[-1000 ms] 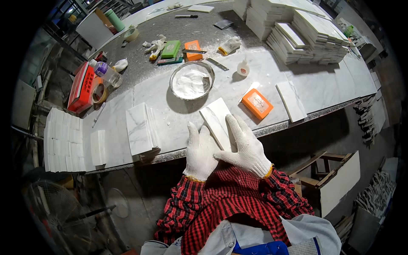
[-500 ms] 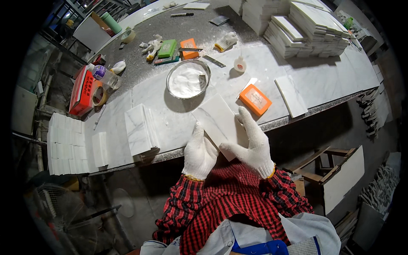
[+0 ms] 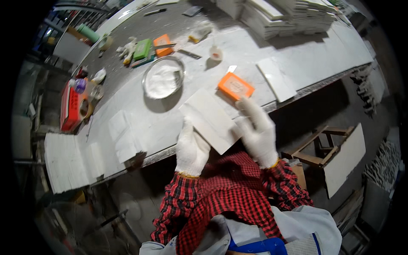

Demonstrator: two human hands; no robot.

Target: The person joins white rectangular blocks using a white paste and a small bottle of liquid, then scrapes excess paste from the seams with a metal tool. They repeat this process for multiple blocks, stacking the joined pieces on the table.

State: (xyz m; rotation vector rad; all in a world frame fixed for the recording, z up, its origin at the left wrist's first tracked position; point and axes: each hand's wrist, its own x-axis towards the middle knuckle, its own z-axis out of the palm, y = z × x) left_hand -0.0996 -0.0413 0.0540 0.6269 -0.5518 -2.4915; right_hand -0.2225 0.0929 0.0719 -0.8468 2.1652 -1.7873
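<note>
A white marble tile with faint grey veins (image 3: 210, 121) is held tilted over the front edge of the bench. My left hand (image 3: 191, 151), in a white knit glove, is closed on its lower left side. My right hand (image 3: 260, 136), gloved alike and blurred, is beside the tile's right corner with its fingers stretched out and apart; whether the thumb touches the tile I cannot tell. Just beyond those fingers lies an orange box (image 3: 236, 86). A metal bowl (image 3: 145, 87) of white powdery material stands beyond the tile, and a small squeeze bottle (image 3: 216, 53) is to its right.
Stacked white tiles (image 3: 289, 19) rise at the back right; a single tile (image 3: 276, 80) lies near the right front edge. Tiles on the left (image 3: 123, 136) stand by a longer row (image 3: 63, 159). Behind are a green box (image 3: 142, 49) and a metal blade (image 3: 189, 54).
My view has shifted, so the bench items appear further left. My right hand has drawn its thumb back from the tile's face, while my left hand keeps its hold.
</note>
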